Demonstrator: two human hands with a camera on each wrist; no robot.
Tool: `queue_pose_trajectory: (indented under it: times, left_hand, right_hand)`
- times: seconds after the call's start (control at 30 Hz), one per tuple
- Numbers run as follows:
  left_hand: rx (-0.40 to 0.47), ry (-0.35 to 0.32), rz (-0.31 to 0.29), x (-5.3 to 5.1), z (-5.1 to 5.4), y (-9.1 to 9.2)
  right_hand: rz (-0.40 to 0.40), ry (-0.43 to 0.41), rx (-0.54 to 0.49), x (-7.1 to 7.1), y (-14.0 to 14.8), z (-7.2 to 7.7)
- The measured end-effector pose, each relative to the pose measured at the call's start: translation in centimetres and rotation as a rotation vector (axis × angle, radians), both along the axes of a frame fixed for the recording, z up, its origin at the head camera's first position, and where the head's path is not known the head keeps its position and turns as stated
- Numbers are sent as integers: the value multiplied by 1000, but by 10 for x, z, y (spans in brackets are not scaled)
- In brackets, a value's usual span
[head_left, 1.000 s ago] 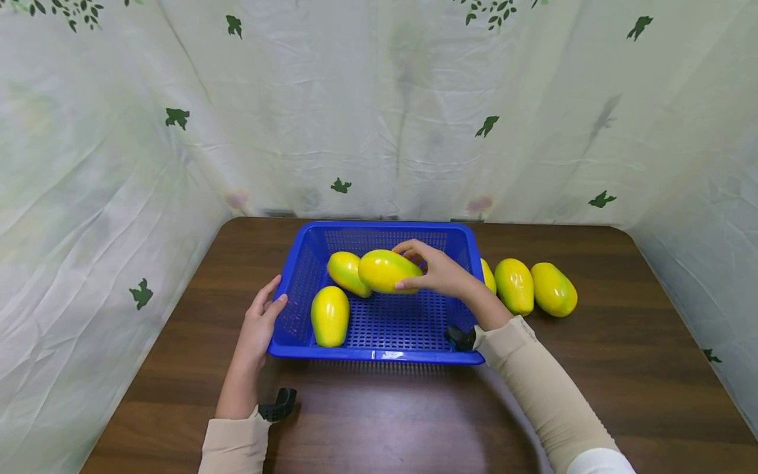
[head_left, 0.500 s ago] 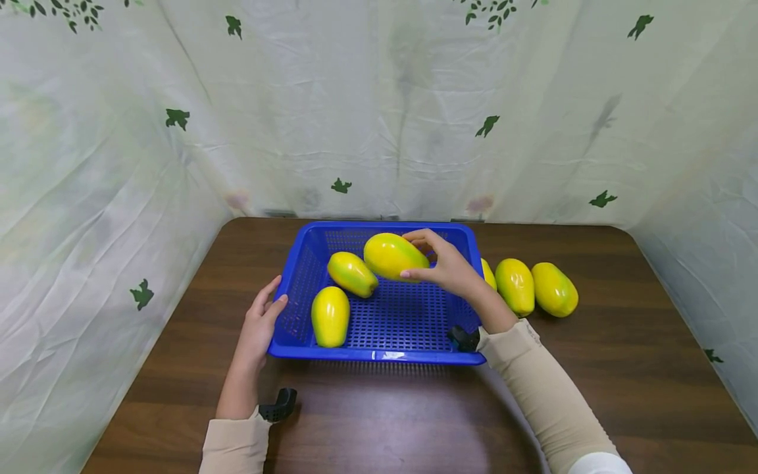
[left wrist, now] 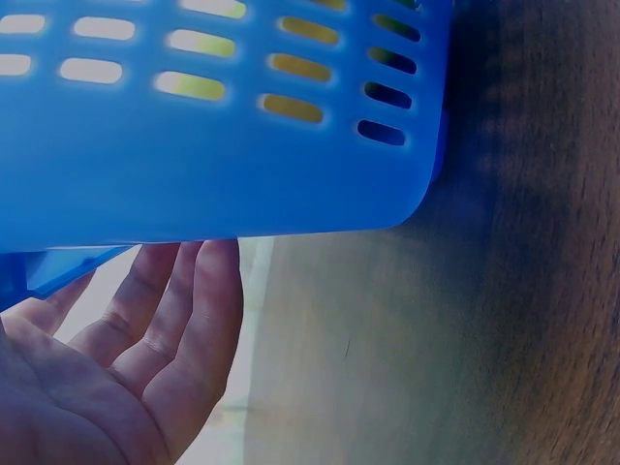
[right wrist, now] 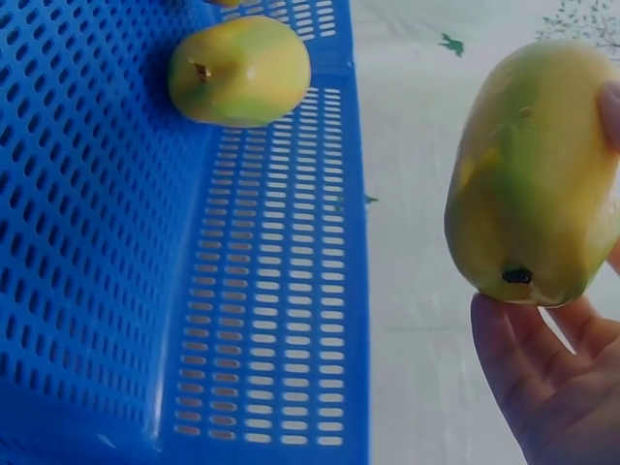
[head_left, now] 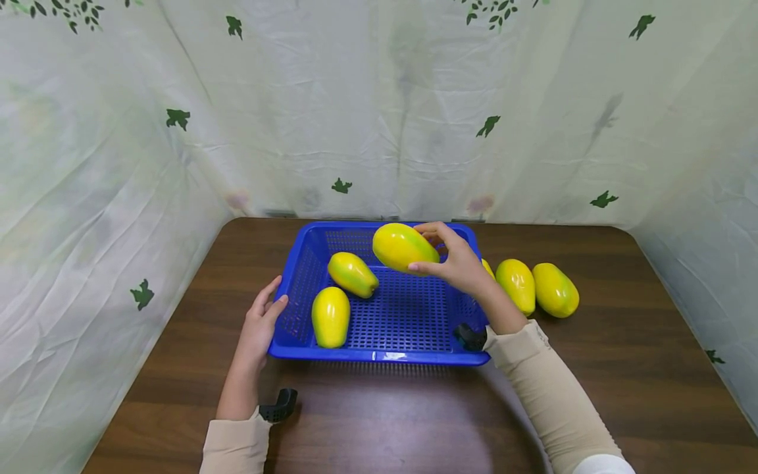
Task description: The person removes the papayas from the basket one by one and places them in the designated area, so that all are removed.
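Note:
In the head view my right hand [head_left: 458, 263] pinches a glossy yellow-green mango [head_left: 403, 247] by its right end, thumb in front and fingers behind. It is held above the back right part of the blue perforated basket [head_left: 379, 356]. The right wrist view shows the dark stem spot of this mango [right wrist: 533, 184]. Two more mangoes lie in the basket, one upright at the front left [head_left: 331, 317], one tilted behind it [head_left: 353, 274]. My left hand [head_left: 258, 322] touches the basket's left rim with fairly straight fingers; its fingertips are partly hidden in the left wrist view.
On the brown wooden table [head_left: 628, 368], right of the basket, lie two mangoes, a nearer one [head_left: 516, 285] and an outer one [head_left: 555, 290]. A third there is mostly hidden by the basket and right hand. A pale patterned curtain [head_left: 379, 118] surrounds the table.
My right hand has lifted the mango up and to the right, away from the tilted mango in the basket. The left hand and basket stay nearly still.

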State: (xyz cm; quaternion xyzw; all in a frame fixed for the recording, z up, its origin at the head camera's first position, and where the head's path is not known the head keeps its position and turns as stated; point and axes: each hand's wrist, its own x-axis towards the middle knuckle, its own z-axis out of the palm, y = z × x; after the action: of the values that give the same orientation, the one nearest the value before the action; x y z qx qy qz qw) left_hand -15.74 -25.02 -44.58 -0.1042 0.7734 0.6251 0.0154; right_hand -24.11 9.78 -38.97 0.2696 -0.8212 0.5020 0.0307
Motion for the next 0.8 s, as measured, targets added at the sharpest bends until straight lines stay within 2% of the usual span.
queue_pose_trajectory:
  times: [0.17,0.43,0.53,0.67,0.8]
  left_hand:
    - [0,0,0,0,-1,0]
    - [-10,3,-3,0,-1,0]
    - [-8,3,-4,0,-1,0]
    - [-2,2,-4,0,0,0]
    - [-3,-3,-1,0,-1,0]
  right_hand:
    - [-25,21,-1,4,5,7]
    - [-50,39,-17,29,6,39]
    - [-68,37,-11,26,11,35]
    - [-84,45,-17,17,19,22]
    - [-87,75,-32,15,25,18]
